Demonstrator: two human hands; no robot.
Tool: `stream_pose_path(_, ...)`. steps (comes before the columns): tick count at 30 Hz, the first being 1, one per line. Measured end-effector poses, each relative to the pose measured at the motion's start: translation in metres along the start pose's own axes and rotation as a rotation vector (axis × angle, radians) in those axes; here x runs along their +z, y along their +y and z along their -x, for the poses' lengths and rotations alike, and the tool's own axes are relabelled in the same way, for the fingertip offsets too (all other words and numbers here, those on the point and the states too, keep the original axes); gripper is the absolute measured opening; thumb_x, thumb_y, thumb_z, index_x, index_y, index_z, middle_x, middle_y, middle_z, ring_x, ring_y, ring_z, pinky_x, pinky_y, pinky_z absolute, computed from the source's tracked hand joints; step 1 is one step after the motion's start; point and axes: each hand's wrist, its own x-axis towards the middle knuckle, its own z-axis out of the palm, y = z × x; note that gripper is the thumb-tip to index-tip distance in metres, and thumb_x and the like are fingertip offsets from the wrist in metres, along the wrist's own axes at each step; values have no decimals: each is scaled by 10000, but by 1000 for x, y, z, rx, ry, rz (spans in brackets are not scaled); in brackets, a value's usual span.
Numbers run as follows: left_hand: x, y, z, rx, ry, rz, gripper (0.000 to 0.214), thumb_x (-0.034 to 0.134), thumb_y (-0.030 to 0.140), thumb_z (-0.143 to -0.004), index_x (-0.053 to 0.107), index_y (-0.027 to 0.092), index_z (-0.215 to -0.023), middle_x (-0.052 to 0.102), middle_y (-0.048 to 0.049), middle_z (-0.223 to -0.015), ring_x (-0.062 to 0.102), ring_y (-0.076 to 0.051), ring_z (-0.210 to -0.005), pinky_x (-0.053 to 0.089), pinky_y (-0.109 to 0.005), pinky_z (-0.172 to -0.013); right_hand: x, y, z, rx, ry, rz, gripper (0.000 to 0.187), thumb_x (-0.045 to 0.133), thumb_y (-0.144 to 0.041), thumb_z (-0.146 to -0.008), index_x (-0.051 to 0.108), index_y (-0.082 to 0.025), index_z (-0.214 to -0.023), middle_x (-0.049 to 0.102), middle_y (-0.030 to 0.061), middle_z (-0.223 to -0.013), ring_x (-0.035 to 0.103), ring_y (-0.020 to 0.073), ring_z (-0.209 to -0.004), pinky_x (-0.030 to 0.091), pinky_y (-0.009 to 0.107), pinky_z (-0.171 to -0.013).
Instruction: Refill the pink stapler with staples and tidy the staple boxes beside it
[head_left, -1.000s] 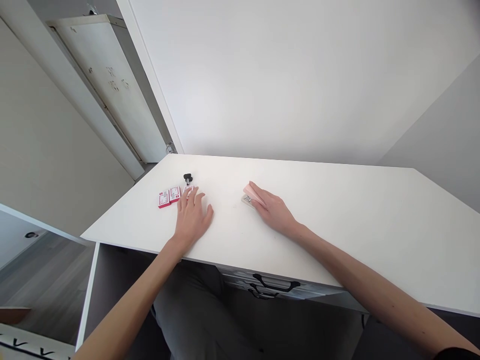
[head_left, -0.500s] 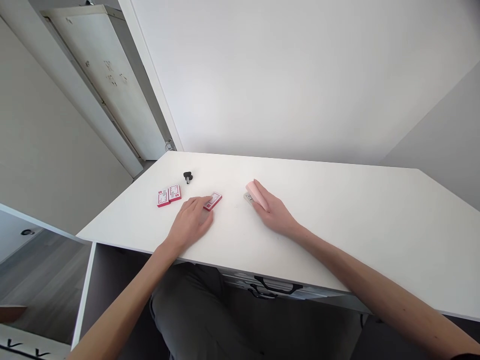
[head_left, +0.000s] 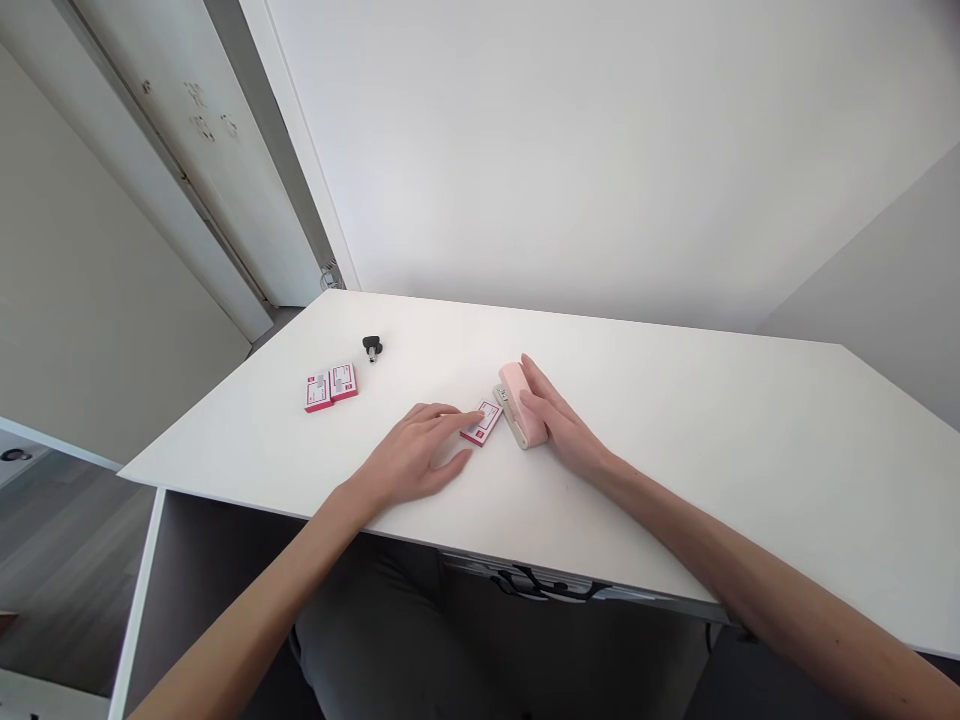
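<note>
My right hand (head_left: pixel 561 418) is closed around a pink stapler (head_left: pixel 523 405), with its pale base toward the left, on the white desktop. Just left of the stapler lies a small red-and-white box (head_left: pixel 485 424), close against the stapler's base. My left hand (head_left: pixel 420 450) rests its outstretched index fingertip on top of this box, the thumb apart and lower down. Two similar red-and-white boxes (head_left: pixel 319 391) lie side by side at the left of the desk. Behind them is a small black object with a metal tip (head_left: pixel 372 347).
The white desk (head_left: pixel 712 430) meets a white wall (head_left: pixel 562 150) at the back. Below the front edge are dark drawer handles (head_left: pixel 551 584). An open compartment (head_left: pixel 217 560) lies under the left part, and a pale panel (head_left: pixel 97 220) stands at the left.
My left hand has slid the box to the right across the desk, up to the stapler. The stapler has turned slightly in my right hand. The view has shifted a little.
</note>
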Motion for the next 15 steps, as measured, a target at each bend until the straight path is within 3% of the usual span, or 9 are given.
stream_pose_path(3, 7, 2, -10, 46, 0, 27, 472, 541, 373, -1054, 563, 274, -1515, 727, -82, -1332, 648, -279, -1281, 504, -465, -1123, 1, -2, 2, 3, -6, -18, 806, 478, -669, -1049, 142, -402, -1732, 102, -74, -1820, 130, 221, -1691, 201, 492, -1378)
stream_pose_path(7, 10, -1, -16, 58, 24, 54, 493, 534, 419, -1073, 500, 253, -1536, 649, -94, -1493, 598, -287, -1379, 462, -491, -1171, 3, -7, 4, 1, 48, 23, 770, 482, -656, -1056, 207, -389, -1725, 189, -57, -1811, 184, 237, -1682, 201, 478, -1379)
stream_pose_path(12, 9, -4, -21, 24, -5, 88, 495, 546, 500, -1064, 522, 245, -1488, 675, -107, -1432, 615, -309, -1341, 475, -503, -1138, -5, 2, -6, -59, 190, 180, 595, 390, -590, -1100, 450, -335, -1634, 478, 25, -1692, 412, 270, -1587, 299, 515, -1334)
stream_pose_path(15, 10, -4, -23, 22, -9, 111, 475, 560, 527, -1055, 553, 249, -1440, 690, -97, -1388, 626, -302, -1299, 482, -494, -1118, -15, 14, -14, -126, 288, 297, 514, 371, -445, -1110, 506, -309, -1586, 635, 65, -1548, 545, 273, -1478, 379, 557, -1271)
